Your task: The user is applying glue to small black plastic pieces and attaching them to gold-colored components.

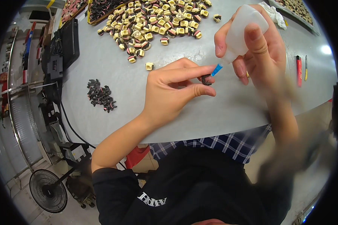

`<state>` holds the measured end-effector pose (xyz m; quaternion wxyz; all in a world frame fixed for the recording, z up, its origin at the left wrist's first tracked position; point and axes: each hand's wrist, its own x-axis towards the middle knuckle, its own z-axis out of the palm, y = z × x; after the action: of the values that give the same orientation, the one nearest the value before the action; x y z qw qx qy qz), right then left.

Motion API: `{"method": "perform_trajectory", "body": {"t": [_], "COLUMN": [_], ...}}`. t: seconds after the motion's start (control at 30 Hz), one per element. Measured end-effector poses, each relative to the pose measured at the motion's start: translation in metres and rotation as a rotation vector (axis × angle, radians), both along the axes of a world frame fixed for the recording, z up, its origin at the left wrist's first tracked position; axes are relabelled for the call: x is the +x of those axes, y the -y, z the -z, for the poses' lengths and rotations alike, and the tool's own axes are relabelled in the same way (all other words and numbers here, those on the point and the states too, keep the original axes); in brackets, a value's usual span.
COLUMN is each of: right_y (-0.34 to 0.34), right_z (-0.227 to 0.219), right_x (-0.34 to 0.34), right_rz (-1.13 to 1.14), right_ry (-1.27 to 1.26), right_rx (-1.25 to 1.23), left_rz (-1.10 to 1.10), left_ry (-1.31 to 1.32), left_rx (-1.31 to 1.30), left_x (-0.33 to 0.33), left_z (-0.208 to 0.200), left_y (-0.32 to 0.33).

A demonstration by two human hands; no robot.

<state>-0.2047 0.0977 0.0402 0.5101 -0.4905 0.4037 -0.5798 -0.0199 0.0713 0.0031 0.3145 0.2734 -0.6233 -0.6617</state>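
My left hand pinches a small dark part between thumb and forefinger, just above the grey table. My right hand grips a white squeeze bottle, tilted down to the left. The bottle's blue nozzle touches the dark part. A single cream-coloured part lies on the table just left of my left hand.
A big heap of cream and dark small parts covers the far side of the table. A small pile of dark parts lies at left. A black device stands at the left edge; red and black pens lie at right. A fan stands on the floor.
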Motion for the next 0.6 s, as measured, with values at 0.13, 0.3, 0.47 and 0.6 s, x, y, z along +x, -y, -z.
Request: {"method": "perform_trajectory", "body": {"t": [0.13, 0.3, 0.47, 0.6], "right_y": [0.000, -0.001, -0.005, -0.002], "right_z": [-0.001, 0.000, -0.022, -0.006], "right_x": [0.001, 0.001, 0.034, 0.008], "right_rz": [-0.009, 0.009, 0.252, 0.157], "right_ry": [-0.025, -0.044, 0.124, 0.016], "right_rx": [0.000, -0.006, 0.249, 0.126], "left_rz": [-0.012, -0.007, -0.023, -0.024], "left_ry": [0.004, 0.030, -0.015, -0.018], "left_rx": [0.000, 0.006, 0.000, -0.021], "left_x": [-0.001, 0.000, -0.001, -0.001], "left_z": [0.000, -0.002, 0.003, 0.003], "left_y": [0.000, 0.000, -0.001, 0.000]}}
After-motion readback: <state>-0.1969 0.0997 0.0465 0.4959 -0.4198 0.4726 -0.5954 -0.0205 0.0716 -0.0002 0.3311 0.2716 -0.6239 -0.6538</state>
